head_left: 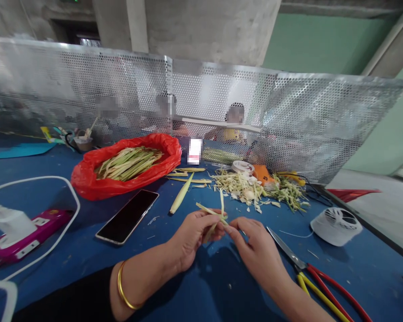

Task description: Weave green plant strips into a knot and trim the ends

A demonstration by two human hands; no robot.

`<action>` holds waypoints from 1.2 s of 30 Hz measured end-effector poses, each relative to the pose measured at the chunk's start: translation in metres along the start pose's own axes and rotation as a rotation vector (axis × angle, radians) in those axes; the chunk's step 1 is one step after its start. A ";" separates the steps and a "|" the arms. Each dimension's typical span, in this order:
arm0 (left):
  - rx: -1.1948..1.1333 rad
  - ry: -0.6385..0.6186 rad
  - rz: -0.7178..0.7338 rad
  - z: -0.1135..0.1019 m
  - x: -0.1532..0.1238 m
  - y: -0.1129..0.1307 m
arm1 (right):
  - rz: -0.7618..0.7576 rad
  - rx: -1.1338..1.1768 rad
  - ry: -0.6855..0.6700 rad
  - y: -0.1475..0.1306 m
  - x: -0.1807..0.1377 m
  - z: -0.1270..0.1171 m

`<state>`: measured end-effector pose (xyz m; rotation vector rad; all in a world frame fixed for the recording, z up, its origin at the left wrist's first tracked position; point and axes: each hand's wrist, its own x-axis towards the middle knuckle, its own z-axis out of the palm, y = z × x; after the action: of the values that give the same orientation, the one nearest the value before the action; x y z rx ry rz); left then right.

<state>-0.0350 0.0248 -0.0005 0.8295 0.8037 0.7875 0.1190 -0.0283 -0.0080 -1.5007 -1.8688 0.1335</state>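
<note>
My left hand (191,237) and my right hand (255,250) meet over the blue table (87,250), both pinched on one thin pale green stalk (215,214) whose peeled strips stick out between the fingers. A gold bangle (124,286) circles my left wrist. One whole stalk (180,194) lies just beyond my hands, and a few more (191,175) lie farther back. A red plastic bag (87,183) holds several peeled green stalks (129,162). A heap of trimmed husks (251,185) lies behind my right hand.
A black phone (127,215) lies left of my hands. Red-and-yellow-handled scissors (305,268) lie at my right wrist. A small white fan (336,226) sits at the right, a pink power strip with a white charger (20,230) at the left. A perforated metal screen (201,107) backs the table, people behind it.
</note>
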 end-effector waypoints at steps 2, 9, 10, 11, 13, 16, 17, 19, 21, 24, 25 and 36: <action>0.033 0.016 0.043 0.000 0.002 -0.003 | 0.036 0.085 -0.089 0.000 0.000 0.005; 0.119 0.079 0.191 0.000 0.005 -0.010 | -0.127 0.108 -0.101 -0.007 -0.002 0.005; 0.099 0.081 0.167 -0.001 0.006 -0.009 | -0.119 0.129 -0.103 -0.006 -0.001 0.003; 0.069 0.077 0.129 -0.001 0.007 -0.007 | -0.075 0.164 -0.083 -0.005 0.000 0.001; -0.019 0.035 0.042 -0.004 0.009 -0.003 | 0.072 0.245 0.013 0.000 0.003 -0.002; -0.123 -0.103 -0.032 -0.006 0.010 0.001 | 0.201 0.327 0.132 0.008 0.009 -0.006; -0.139 -0.140 -0.040 -0.007 0.010 0.001 | 0.198 0.356 0.104 0.009 0.011 -0.006; -0.155 -0.187 -0.050 -0.006 0.009 0.000 | 0.176 0.412 -0.016 0.010 0.012 -0.004; -0.144 -0.204 -0.051 -0.006 0.007 -0.001 | 0.154 0.411 -0.103 0.010 0.011 -0.001; -0.043 -0.209 -0.029 -0.005 0.004 -0.002 | 0.077 0.292 -0.083 0.011 0.009 0.001; 0.007 -0.204 -0.020 -0.004 0.003 -0.002 | 0.036 0.246 -0.062 0.012 0.009 0.002; -0.023 -0.168 -0.129 -0.002 -0.003 0.004 | -0.256 -0.085 0.012 0.017 0.007 0.004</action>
<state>-0.0391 0.0243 0.0028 0.8039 0.6900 0.6032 0.1302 -0.0150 -0.0161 -1.2989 -2.0605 -0.0750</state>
